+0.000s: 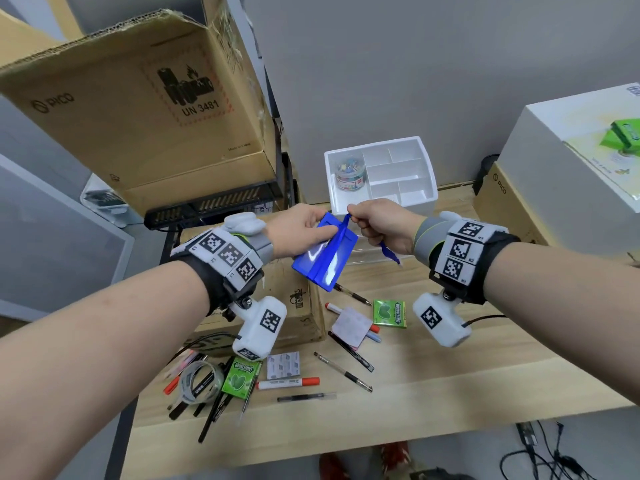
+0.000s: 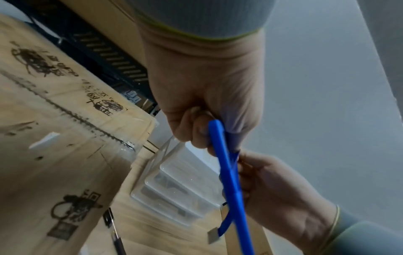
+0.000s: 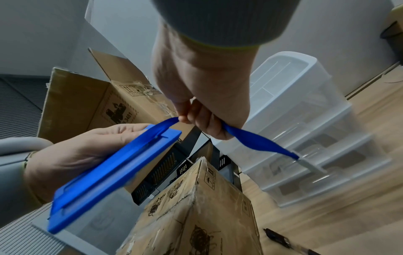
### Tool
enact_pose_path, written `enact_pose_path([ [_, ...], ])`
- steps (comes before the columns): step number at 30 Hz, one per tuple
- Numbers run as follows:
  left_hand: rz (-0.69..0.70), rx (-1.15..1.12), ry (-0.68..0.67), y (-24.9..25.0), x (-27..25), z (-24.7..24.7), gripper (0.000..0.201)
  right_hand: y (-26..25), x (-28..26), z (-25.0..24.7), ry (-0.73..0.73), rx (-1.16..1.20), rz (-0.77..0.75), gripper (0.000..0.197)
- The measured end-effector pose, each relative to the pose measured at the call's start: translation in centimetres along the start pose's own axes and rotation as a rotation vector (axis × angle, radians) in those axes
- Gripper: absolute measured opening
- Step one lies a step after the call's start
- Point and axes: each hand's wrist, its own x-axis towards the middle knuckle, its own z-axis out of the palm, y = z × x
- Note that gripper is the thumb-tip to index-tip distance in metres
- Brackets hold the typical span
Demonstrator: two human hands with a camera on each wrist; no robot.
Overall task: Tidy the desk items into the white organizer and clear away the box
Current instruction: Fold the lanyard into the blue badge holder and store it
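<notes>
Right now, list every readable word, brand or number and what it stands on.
"PICO" and "UN 3481": large cardboard box.
"PICO": cardboard box at right.
"DOUBLEMINT": right gum pack, left gum pack.
Small print on the box lower face, pens and foil packet: too small to read.

The wooden desk (image 1: 450, 375) carries the white organizer (image 1: 415, 202), scattered pens (image 1: 344, 372), gum packs (image 1: 389, 313) and a cardboard box (image 1: 294, 306).

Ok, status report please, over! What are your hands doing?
Left hand grips blue badge holder. Right hand pinches its blue strap. White organizer just behind, only a clip jar inside. Nothing blocking.
</notes>
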Motion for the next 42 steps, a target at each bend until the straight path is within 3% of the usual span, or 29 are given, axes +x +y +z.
enact_pose_path([
  [2,-0.05,-0.069,-0.034,0.0,-0.3,0.0,0.037,0.2,0.0,0.1,-0.015,-0.013,-0.004,0.031],
  [5,-0.079,-0.14,-0.076,0.1,-0.2,0.2,0.029,0.5,0.0,0.1,-0.037,-0.031,-0.006,0.031],
  [10,-0.094,-0.341,-0.036,0.8,0.4,0.5,0.023,0.6,0.2,0.1,-0.046,-0.029,-0.01,0.028],
  [17,-0.016,-0.53,-0.039,2.6,-0.1,0.9,0.011,0.6,0.5,-0.8,-0.212,0.161,0.058,0.023],
  [22,0.01,-0.703,0.075,4.3,1.0,0.7,0.014,1.5,-0.3,0.0,-0.187,0.209,0.026,0.013],
  [24,0.003,-0.702,0.191,4.9,1.3,0.8,0.012,2.0,-0.8,0.6,-0.193,0.207,-0.023,0.03],
  [26,-0.017,-0.693,0.31,4.6,1.9,0.6,0.011,2.3,-1.1,1.6,-0.203,0.155,-0.082,0.034],
  [31,-0.072,-0.608,0.499,1.7,3.0,-0.4,0.007,3.0,-1.1,3.2,-0.153,0.031,-0.089,0.036],
  [36,-0.102,-0.432,0.743,-0.7,3.7,-1.0,0.012,2.4,-1.8,5.2,-0.243,-0.051,-0.132,0.025],
  [39,-0.068,-0.248,0.783,-1.5,3.4,-1.7,0.024,1.7,-2.3,5.9,-0.256,-0.127,-0.193,0.026],
  [42,-0.006,-0.077,0.728,-2.7,2.5,-2.5,0.019,1.0,-2.1,5.3,-0.169,-0.306,-0.262,0.028],
])
